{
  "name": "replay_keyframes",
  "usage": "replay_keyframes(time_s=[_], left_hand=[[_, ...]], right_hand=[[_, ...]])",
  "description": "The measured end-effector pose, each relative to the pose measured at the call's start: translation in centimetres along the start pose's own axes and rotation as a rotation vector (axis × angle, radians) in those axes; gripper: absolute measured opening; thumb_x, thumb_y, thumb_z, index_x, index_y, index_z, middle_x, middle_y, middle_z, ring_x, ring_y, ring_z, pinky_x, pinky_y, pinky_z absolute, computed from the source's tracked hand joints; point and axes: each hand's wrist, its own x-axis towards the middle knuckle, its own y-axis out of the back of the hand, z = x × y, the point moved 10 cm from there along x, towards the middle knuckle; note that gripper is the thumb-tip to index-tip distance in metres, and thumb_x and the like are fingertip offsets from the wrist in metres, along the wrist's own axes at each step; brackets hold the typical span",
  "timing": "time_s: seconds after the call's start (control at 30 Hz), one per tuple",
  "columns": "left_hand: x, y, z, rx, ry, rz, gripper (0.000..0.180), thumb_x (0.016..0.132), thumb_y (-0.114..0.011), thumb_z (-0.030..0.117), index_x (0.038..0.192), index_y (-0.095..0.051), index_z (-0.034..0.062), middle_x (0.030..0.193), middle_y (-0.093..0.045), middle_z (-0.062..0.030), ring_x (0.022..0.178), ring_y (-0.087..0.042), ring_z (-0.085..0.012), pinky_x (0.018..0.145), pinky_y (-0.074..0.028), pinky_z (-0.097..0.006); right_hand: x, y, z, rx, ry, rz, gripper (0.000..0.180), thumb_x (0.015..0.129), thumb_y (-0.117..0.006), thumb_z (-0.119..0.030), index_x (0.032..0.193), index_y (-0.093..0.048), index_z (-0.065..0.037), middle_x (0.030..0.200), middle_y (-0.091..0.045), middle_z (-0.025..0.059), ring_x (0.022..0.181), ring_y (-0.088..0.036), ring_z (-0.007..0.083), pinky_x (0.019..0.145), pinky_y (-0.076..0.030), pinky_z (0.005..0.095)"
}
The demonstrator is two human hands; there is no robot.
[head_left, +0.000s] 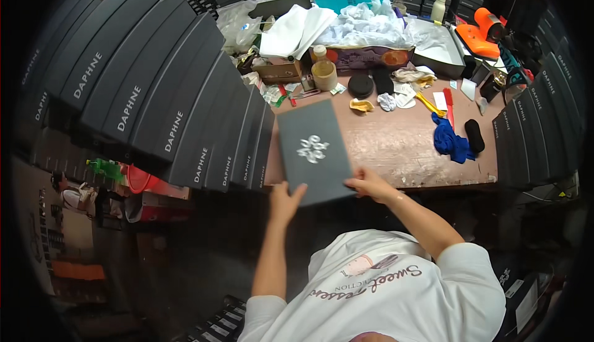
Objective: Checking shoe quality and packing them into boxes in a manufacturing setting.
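A dark grey shoe box (317,172) with a white emblem on its lid is held between my two hands, tilted over the near left part of the brown table. My left hand (286,202) grips its near left corner, thumb along the edge. At the near right corner my right hand (369,185) is closed on the box. Right of the box, on the table, lie a crumpled blue cloth (450,141) and a black brush or pad (474,135). Beyond it are a bottle of yellowish liquid (323,73) and a round black tin (361,86).
Stacks of dark shoe boxes rise at the left (179,107) and right (538,125). Along the table's back stand a carton of crumpled white paper (365,26), an open dark box (436,48) and an orange tool (479,38). A red-handled brush (448,103) lies right.
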Motion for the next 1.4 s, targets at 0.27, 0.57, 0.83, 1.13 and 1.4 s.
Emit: replay_keyframes(time_s=[0.27, 0.57, 0.83, 1.13, 1.4], left_hand=[[-6.8, -16.3, 10.2, -1.351, 0.788, -0.503, 0.042, 0.082, -0.075, 0.033, 0.111, -0.059, 0.0066, 0.1, -0.059, -0.0011, 0.091, -0.05, -0.0094, 0.079, -0.035, -0.02], [0.7, -3.8, 11.1, -1.191, 0.161, -0.229, 0.078, 0.087, -0.067, 0.019, 0.149, -0.022, 0.0073, 0.145, -0.036, -0.0159, 0.135, -0.036, -0.0277, 0.108, -0.033, -0.039], [2.4, 1.5, 2.8, -0.405, 0.112, -0.322, 0.074, 0.085, -0.062, 0.015, 0.146, -0.024, -0.0022, 0.143, -0.04, -0.0221, 0.131, -0.041, -0.0269, 0.106, -0.033, -0.035], [6.4, -0.9, 8.3, -0.015, -0.218, -0.073, 0.049, 0.086, -0.064, 0.015, 0.127, -0.049, -0.0064, 0.128, -0.051, -0.0263, 0.121, -0.047, -0.0397, 0.103, -0.037, -0.041], [24.8, -7.5, 2.4, 0.191, -0.134, -0.062, 0.038, 0.083, -0.064, 0.016, 0.116, -0.057, -0.0007, 0.114, -0.058, -0.0237, 0.105, -0.056, -0.0412, 0.09, -0.045, -0.047]], right_hand=[[-11.4, 17.6, 0.5, -0.009, -0.035, 0.242, 0.038, 0.09, -0.061, -0.041, 0.092, -0.058, -0.003, 0.082, -0.054, 0.0009, 0.076, -0.051, 0.0129, 0.066, -0.043, 0.0261], [-12.9, 6.7, -10.6, 0.552, 0.437, 0.278, 0.065, 0.08, -0.07, -0.01, 0.137, -0.039, -0.01, 0.116, -0.055, 0.0063, 0.087, -0.061, 0.0133, 0.074, -0.052, 0.0273], [-12.7, -6.3, -12.4, -0.741, 0.734, -0.233, 0.059, 0.075, -0.074, -0.015, 0.127, -0.048, -0.002, 0.121, -0.054, 0.0194, 0.106, -0.055, 0.0373, 0.09, -0.044, 0.0432], [-8.6, 11.1, -12.3, -1.343, 0.596, 0.659, 0.066, 0.075, -0.072, -0.018, 0.133, -0.043, -0.007, 0.128, -0.047, 0.0179, 0.122, -0.042, 0.0361, 0.099, -0.032, 0.0507], [-6.0, 10.3, -11.8, -1.34, 0.528, 0.57, 0.073, 0.072, -0.073, -0.022, 0.135, -0.041, -0.004, 0.129, -0.049, 0.0148, 0.122, -0.044, 0.0312, 0.093, -0.036, 0.0441]])
